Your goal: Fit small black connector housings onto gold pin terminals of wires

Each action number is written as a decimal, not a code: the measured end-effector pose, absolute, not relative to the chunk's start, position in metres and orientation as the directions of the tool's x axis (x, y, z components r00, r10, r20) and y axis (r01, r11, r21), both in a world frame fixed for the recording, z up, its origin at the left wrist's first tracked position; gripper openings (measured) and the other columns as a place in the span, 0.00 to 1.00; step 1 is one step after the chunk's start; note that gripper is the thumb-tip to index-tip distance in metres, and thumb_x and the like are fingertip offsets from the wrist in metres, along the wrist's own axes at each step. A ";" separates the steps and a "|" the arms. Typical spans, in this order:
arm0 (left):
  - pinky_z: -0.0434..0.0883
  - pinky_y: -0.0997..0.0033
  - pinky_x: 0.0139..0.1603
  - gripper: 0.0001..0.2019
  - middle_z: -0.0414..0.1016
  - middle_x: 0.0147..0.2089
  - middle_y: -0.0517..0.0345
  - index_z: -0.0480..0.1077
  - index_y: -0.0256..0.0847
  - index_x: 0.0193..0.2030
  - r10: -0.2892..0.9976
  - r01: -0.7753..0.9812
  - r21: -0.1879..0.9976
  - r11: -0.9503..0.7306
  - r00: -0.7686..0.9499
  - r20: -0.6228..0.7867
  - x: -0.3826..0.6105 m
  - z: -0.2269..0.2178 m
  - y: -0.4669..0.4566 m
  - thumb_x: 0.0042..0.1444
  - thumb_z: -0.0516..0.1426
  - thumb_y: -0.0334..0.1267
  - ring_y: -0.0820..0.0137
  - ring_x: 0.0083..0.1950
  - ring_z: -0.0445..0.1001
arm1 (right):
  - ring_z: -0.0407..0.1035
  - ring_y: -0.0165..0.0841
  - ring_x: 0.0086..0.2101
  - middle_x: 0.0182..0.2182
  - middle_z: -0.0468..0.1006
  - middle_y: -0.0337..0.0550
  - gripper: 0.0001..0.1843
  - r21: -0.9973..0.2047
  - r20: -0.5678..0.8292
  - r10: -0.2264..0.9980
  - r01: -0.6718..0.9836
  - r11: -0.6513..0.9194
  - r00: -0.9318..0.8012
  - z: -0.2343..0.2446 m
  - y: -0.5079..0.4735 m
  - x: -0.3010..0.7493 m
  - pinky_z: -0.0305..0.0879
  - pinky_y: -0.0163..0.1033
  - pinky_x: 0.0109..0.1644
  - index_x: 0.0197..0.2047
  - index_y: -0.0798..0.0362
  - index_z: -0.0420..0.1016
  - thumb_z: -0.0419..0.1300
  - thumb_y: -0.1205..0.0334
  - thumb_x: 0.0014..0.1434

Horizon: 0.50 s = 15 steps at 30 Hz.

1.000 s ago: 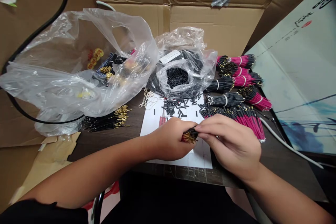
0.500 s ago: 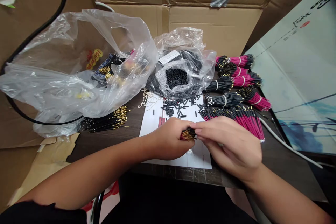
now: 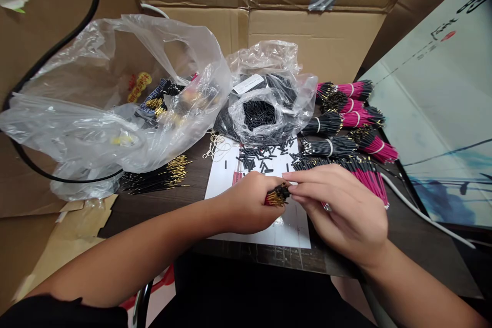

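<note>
Head view: both bare hands work just above the near edge of the white paper sheet [image 3: 292, 230], which lies on a dark table [image 3: 161, 220].

Left hand [image 3: 246, 202]: clenched around a gold-tipped wire bundle [image 3: 277, 197], with the gold tips pointing out past the fingers.

Right hand [image 3: 342, 210]: fingers [image 3: 307, 177] extended and slightly curled, a ring on one; their tips sit just beside the bundle's tips. Whether they pinch a wire cannot be told.

Hand work: the left hand grips the bundle while the right fingers work at its tips.

On the sheet: short black tubes [image 3: 261, 156] scattered across its far half.

Right of the sheet: loose pink-and-black wires [image 3: 365, 177], with banded wire bundles [image 3: 357, 123] beyond.

Left of the sheet: loose gold-tipped black wires [image 3: 154, 182], then a large clear plastic bag [image 3: 96, 133].

Beyond the sheet: a clear bag of black tubes [image 3: 259, 115], backed by an opened cardboard box [image 3: 307, 43].
</note>
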<state>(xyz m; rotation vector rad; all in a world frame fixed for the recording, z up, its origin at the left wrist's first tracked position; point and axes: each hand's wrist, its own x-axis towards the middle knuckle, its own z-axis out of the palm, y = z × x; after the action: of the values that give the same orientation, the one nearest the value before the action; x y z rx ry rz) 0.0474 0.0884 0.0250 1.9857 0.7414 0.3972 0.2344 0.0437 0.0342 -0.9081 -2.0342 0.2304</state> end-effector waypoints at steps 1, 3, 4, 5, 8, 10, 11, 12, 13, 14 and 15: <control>0.57 0.79 0.25 0.04 0.62 0.21 0.68 0.68 0.35 0.29 0.641 0.337 0.856 -0.392 0.767 -0.009 0.047 0.024 0.088 0.47 0.52 0.27 0.80 0.24 0.60 | 0.74 0.35 0.43 0.45 0.79 0.45 0.17 -0.470 0.631 0.684 0.520 0.713 -0.367 0.034 0.044 0.234 0.72 0.45 0.45 0.45 0.53 0.75 0.62 0.76 0.53; 0.58 0.79 0.26 0.05 0.64 0.22 0.67 0.69 0.36 0.31 0.634 0.337 0.835 -0.435 0.773 0.019 0.047 0.022 0.088 0.48 0.52 0.28 0.79 0.24 0.62 | 0.73 0.35 0.43 0.45 0.79 0.46 0.15 -0.465 0.611 0.691 0.532 0.708 -0.386 0.034 0.044 0.234 0.72 0.44 0.45 0.45 0.53 0.75 0.61 0.75 0.54; 0.59 0.78 0.26 0.05 0.65 0.23 0.66 0.69 0.36 0.32 0.632 0.339 0.824 -0.454 0.774 0.030 0.047 0.021 0.089 0.49 0.52 0.28 0.79 0.25 0.63 | 0.73 0.35 0.43 0.44 0.79 0.46 0.15 -0.458 0.611 0.690 0.537 0.708 -0.389 0.034 0.044 0.234 0.72 0.44 0.45 0.45 0.54 0.76 0.62 0.75 0.54; 0.59 0.78 0.26 0.06 0.66 0.24 0.66 0.69 0.36 0.33 0.630 0.343 0.813 -0.471 0.775 0.038 0.046 0.021 0.089 0.49 0.52 0.29 0.78 0.25 0.63 | 0.73 0.34 0.43 0.44 0.79 0.46 0.15 -0.450 0.615 0.685 0.541 0.711 -0.390 0.034 0.044 0.233 0.72 0.43 0.45 0.45 0.54 0.76 0.62 0.75 0.53; 0.61 0.77 0.28 0.06 0.69 0.26 0.64 0.69 0.37 0.34 0.621 0.350 0.781 -0.517 0.782 0.060 0.046 0.020 0.090 0.49 0.52 0.29 0.77 0.27 0.65 | 0.73 0.34 0.41 0.42 0.80 0.47 0.16 -0.433 0.631 0.670 0.538 0.723 -0.392 0.034 0.044 0.232 0.72 0.42 0.44 0.45 0.56 0.76 0.63 0.76 0.52; 0.63 0.77 0.29 0.07 0.71 0.28 0.63 0.69 0.37 0.35 0.618 0.359 0.763 -0.537 0.783 0.067 0.045 0.021 0.090 0.50 0.52 0.30 0.76 0.28 0.67 | 0.72 0.33 0.40 0.41 0.80 0.46 0.16 -0.428 0.631 0.665 0.536 0.728 -0.399 0.035 0.044 0.232 0.72 0.42 0.43 0.45 0.56 0.76 0.62 0.76 0.53; 0.64 0.76 0.31 0.07 0.72 0.30 0.62 0.69 0.38 0.36 0.620 0.368 0.754 -0.544 0.782 0.066 0.045 0.021 0.090 0.50 0.53 0.30 0.75 0.29 0.68 | 0.72 0.33 0.40 0.40 0.80 0.46 0.16 -0.427 0.630 0.666 0.538 0.727 -0.400 0.034 0.044 0.232 0.72 0.41 0.43 0.45 0.56 0.76 0.62 0.76 0.53; 0.65 0.76 0.32 0.08 0.73 0.31 0.61 0.69 0.38 0.37 0.624 0.383 0.742 -0.551 0.779 0.062 0.045 0.022 0.090 0.50 0.53 0.30 0.75 0.30 0.69 | 0.72 0.33 0.39 0.40 0.80 0.46 0.16 -0.423 0.630 0.666 0.543 0.726 -0.399 0.034 0.044 0.232 0.72 0.41 0.42 0.45 0.56 0.76 0.62 0.76 0.53; 0.66 0.75 0.33 0.09 0.75 0.33 0.61 0.70 0.39 0.39 0.631 0.402 0.727 -0.557 0.774 0.055 0.045 0.022 0.090 0.51 0.52 0.31 0.74 0.31 0.70 | 0.73 0.33 0.39 0.40 0.80 0.46 0.16 -0.414 0.633 0.664 0.551 0.724 -0.397 0.033 0.044 0.232 0.72 0.41 0.42 0.45 0.55 0.76 0.62 0.75 0.53; 0.67 0.74 0.33 0.10 0.75 0.34 0.60 0.70 0.39 0.40 0.639 0.426 0.708 -0.563 0.768 0.047 0.045 0.022 0.089 0.51 0.52 0.31 0.73 0.31 0.72 | 0.73 0.33 0.39 0.40 0.80 0.45 0.16 -0.401 0.637 0.661 0.562 0.724 -0.397 0.033 0.043 0.232 0.72 0.41 0.41 0.46 0.55 0.76 0.62 0.75 0.53; 0.68 0.74 0.34 0.11 0.76 0.34 0.60 0.70 0.39 0.41 0.649 0.451 0.686 -0.571 0.760 0.040 0.045 0.022 0.089 0.51 0.52 0.31 0.72 0.32 0.73 | 0.73 0.33 0.39 0.40 0.80 0.45 0.16 -0.383 0.642 0.654 0.572 0.725 -0.399 0.032 0.043 0.233 0.72 0.42 0.41 0.46 0.54 0.76 0.62 0.75 0.54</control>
<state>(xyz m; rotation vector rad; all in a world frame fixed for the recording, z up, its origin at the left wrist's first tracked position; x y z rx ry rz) 0.0447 0.0891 0.0217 2.2753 0.8189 0.3783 0.2327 0.0426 0.0317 -0.9257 -2.1053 0.1273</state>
